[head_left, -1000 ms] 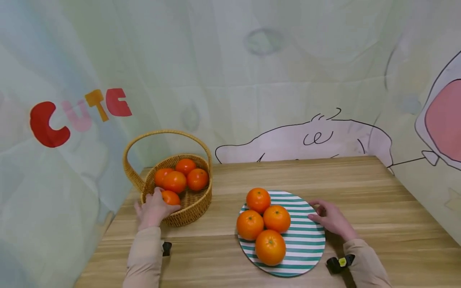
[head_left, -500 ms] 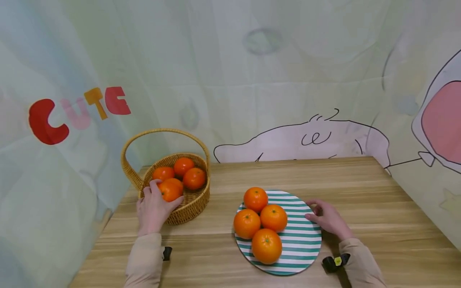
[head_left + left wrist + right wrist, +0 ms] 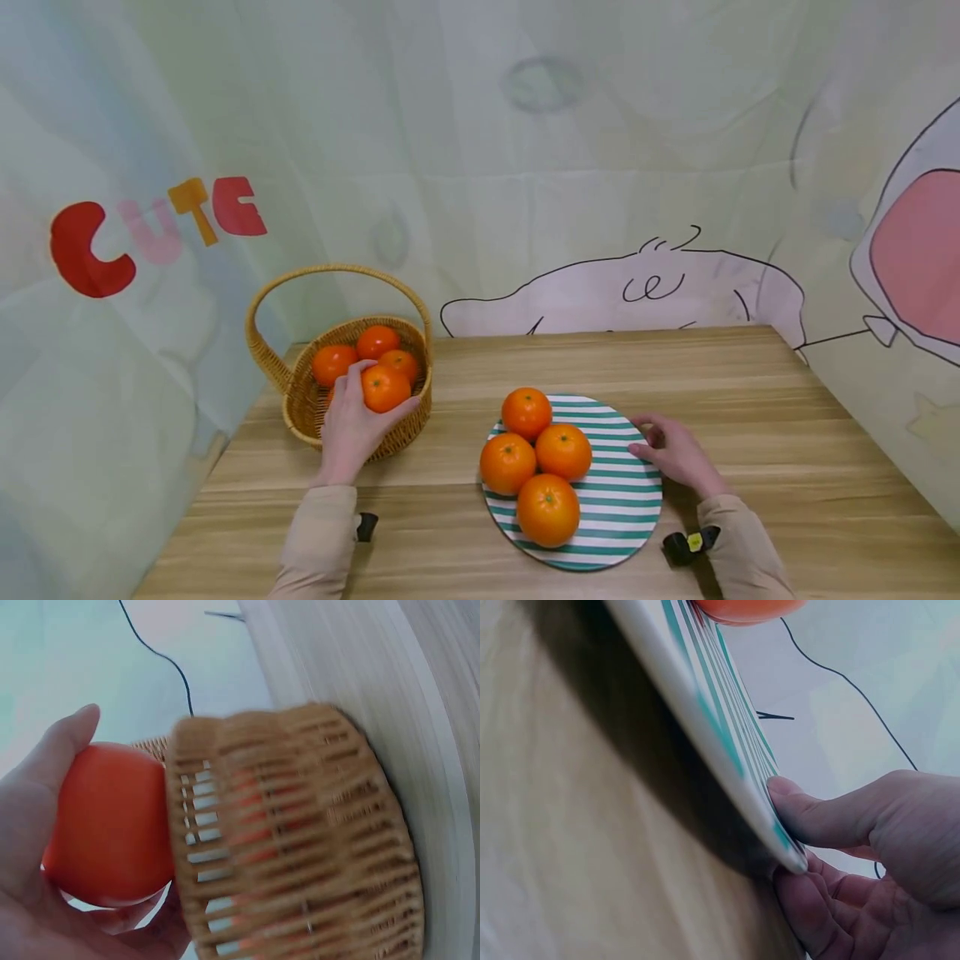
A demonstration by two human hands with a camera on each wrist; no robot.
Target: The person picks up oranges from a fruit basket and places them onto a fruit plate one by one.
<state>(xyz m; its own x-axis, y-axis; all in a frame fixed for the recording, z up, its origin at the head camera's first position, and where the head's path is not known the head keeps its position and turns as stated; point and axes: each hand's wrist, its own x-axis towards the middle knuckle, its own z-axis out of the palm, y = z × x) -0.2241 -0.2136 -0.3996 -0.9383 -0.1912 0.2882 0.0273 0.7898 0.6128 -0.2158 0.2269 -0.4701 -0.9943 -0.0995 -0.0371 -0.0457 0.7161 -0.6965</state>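
My left hand [image 3: 352, 429] grips an orange [image 3: 386, 389] at the front of the wicker basket [image 3: 408, 432], thumb on its near side and fingers round the far side. In the left wrist view, that orange [image 3: 112, 825] is right at the basket's rim, level with the top of the woven wall [image 3: 322, 817]. Several more oranges [image 3: 334, 365] lie inside, one mostly hidden by the hand. At the right edge of the round green-and-white striped plate [image 3: 622, 492], my right hand [image 3: 678, 457] pinches the rim, thumb [image 3: 802, 814] above and fingers below.
Several oranges [image 3: 548, 510] are grouped on the plate's left half. The basket's tall arched handle [image 3: 337, 268] rises over its fruit. Behind the wooden table [image 3: 420, 525] hangs a printed cloth backdrop [image 3: 480, 125], and it also runs along both sides.
My left hand has picked up an orange from the basket's near left, lifting it and shifting it right toward the basket's front right. The right hand stays on the plate's rim.
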